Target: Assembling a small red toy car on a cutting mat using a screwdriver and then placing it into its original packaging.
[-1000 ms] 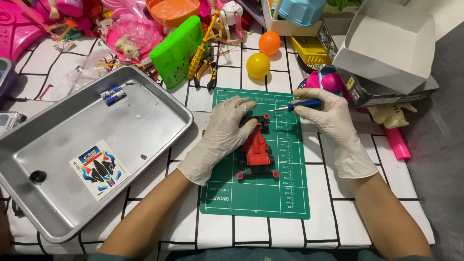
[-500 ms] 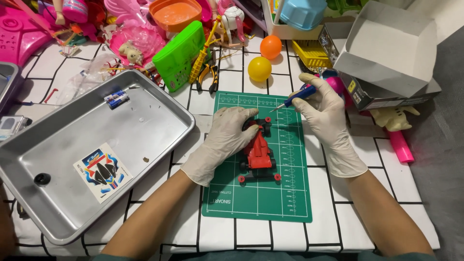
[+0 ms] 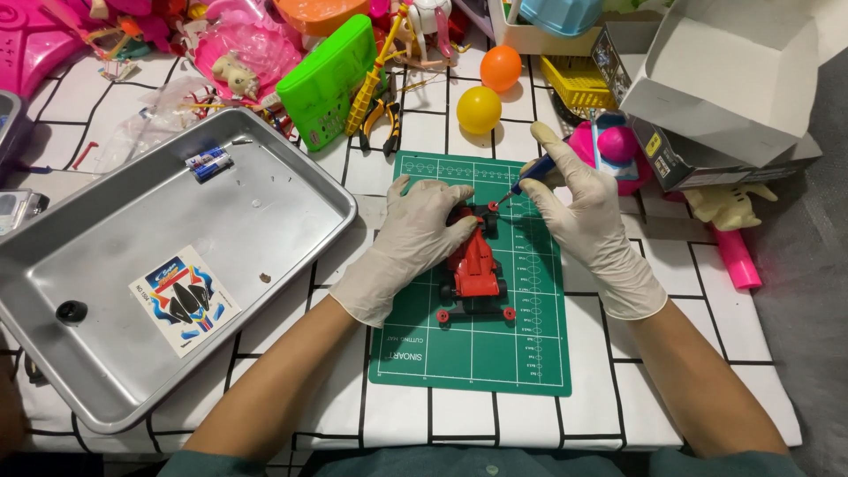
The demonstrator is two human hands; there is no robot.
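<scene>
Red toy car (image 3: 475, 265) lay on the green cutting mat (image 3: 477, 353); the left hand (image 3: 415, 238) was closed over its front, and the right hand (image 3: 579, 212) pinched a blue screwdriver (image 3: 530, 172), its tip at the car.

Open room on the near half of the green cutting mat (image 3: 477, 353), below the red toy car (image 3: 475, 269). Hemmed left by the metal tray (image 3: 291, 221), its rim just beside the mat. Blocked beyond by yellow ball (image 3: 479, 109), pliers (image 3: 382, 119) and green case (image 3: 329, 79). Crowded right by grey box (image 3: 724, 79) and pink toy (image 3: 618, 146); bare table (image 3: 698, 283) near right.
</scene>
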